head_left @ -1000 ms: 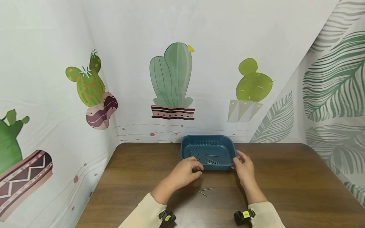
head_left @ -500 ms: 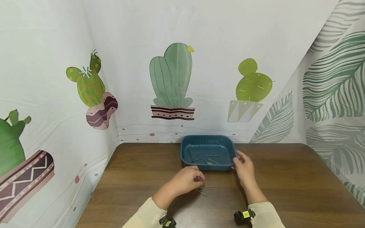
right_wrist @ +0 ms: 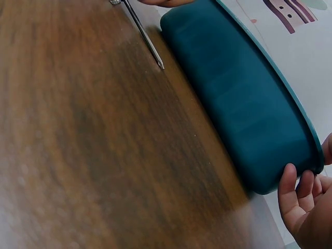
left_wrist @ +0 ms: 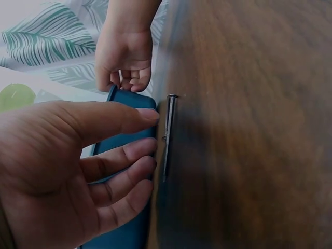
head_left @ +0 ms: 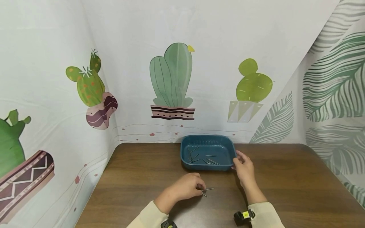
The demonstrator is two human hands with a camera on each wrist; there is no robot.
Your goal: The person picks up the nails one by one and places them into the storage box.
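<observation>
A dark teal rectangular tray stands at the back of the table with several thin metal nails scattered inside it. In front of it, two loose nails lie on the wood, partly covered by my left hand. The left wrist view has that thumb and the bent fingers apart, close beside a nail, with nothing pinched between them. My right hand holds the tray's right front corner; the right wrist view shows its fingers against the tray wall and the thumb side at the rim.
The brown wooden table reaches back to a white cloth hanging printed with cacti and leaves, close behind the tray. A black strap-on camera sits on the right wrist.
My left hand has come back from the tray's front left rim, down toward me to the loose nails on the table. The right hand stays at the tray corner.
</observation>
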